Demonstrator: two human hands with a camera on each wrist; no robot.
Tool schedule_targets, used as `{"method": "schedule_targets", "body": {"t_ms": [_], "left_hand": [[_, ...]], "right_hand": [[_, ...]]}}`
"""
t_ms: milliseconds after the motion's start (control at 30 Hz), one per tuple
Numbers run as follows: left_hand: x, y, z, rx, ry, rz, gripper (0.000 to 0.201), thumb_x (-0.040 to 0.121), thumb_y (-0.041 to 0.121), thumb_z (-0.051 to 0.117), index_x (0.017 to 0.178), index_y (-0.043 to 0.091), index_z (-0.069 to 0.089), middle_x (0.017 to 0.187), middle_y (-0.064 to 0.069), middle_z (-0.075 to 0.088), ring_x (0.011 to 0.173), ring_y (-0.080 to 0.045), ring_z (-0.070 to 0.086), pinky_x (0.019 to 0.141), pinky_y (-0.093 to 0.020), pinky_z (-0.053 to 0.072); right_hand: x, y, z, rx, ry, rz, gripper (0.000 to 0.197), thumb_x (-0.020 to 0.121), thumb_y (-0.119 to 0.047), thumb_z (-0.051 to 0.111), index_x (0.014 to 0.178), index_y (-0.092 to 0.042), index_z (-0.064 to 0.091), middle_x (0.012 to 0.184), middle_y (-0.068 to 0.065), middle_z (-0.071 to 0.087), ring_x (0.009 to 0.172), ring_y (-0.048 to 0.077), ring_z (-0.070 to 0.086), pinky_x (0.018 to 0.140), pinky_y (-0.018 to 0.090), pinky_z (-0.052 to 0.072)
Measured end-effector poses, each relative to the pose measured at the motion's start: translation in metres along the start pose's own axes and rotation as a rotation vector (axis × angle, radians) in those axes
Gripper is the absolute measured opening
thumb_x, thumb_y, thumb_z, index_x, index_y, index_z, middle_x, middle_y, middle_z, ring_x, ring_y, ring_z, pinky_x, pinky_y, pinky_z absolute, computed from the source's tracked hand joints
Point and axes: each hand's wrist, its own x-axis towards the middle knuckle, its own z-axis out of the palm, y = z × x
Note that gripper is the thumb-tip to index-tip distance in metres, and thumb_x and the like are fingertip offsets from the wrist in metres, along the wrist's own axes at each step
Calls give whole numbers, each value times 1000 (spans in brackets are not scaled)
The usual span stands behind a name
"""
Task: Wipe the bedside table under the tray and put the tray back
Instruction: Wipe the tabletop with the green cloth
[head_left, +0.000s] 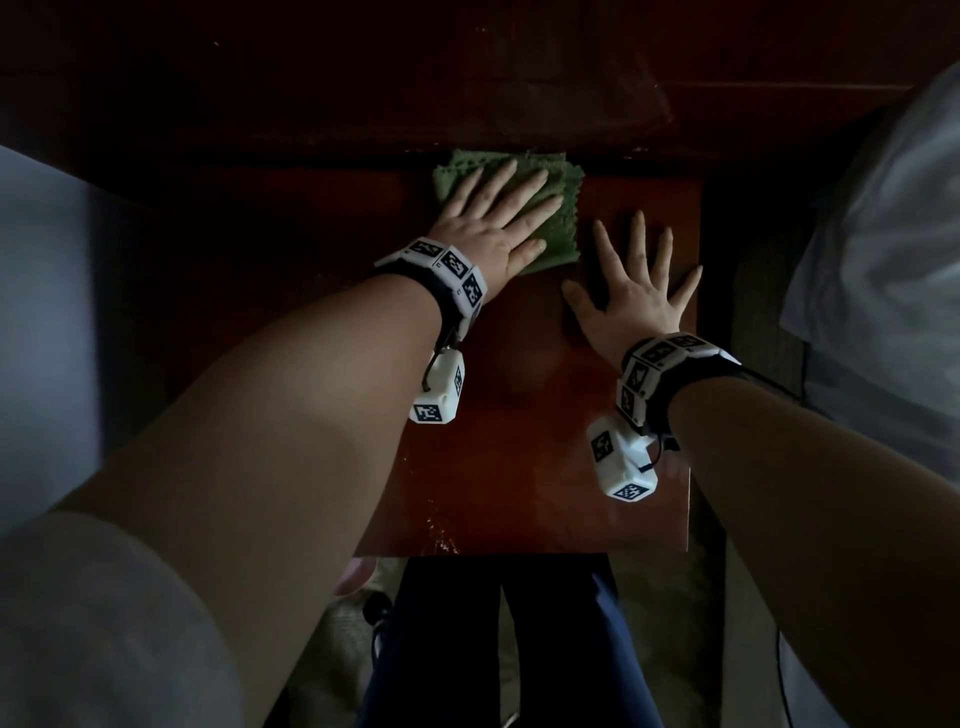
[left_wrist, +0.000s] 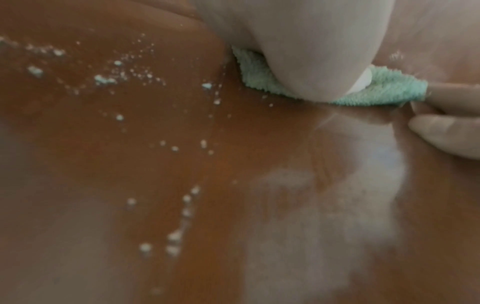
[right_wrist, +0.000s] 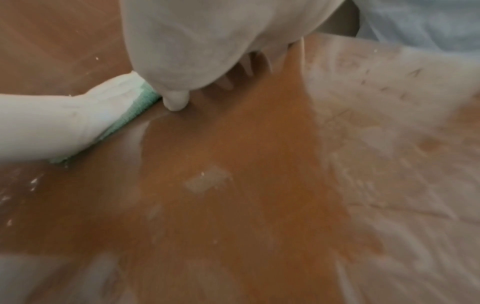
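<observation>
Now both hands lie flat: left hand (head_left: 485, 221) presses green cloth (head_left: 556, 208), right hand (head_left: 631, 291) on glossy table (head_left: 519, 441).

The head view is very dim, its top and corners sinking into near black, with wide-angle stretching of the forearms at the edges. Both wrist views are brighter but soft and blurred throughout, with pale hazy glare on the bedside table (left_wrist: 337, 216) surface
</observation>
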Motion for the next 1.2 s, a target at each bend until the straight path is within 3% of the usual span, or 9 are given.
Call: {"method": "schedule_targets", "body": {"t_ms": [500,867,1200], "left_hand": [[-19,-11,8,-99,64,-202,53,100,47,11,150,37,0,160,13,-6,148,-15,-9,118,-37,-8],[-39,-22,8,-146,16,-375,54,100,47,9,151,34,-4,159,9,-14,148,-19,-14,118,-41,-9],[-67,-6,16,-40,-21,-257,53,100,46,8,150,35,-7,159,11,-15,147,-17,-17,118,-39,-11]], "right_hand": [[-3,-6,-9,6,-73,45,69,90,-62,32,146,-47,-5,158,-9,-20,146,22,-20,114,59,-9],[-15,-22,-15,40,-140,112,71,92,-57,38,148,-45,-4,158,-4,-20,146,28,-17,114,63,-2],[-37,-19,0,-18,-148,69,73,88,-65,36,146,-48,-5,158,-4,-21,146,29,-16,114,62,-1]]}}
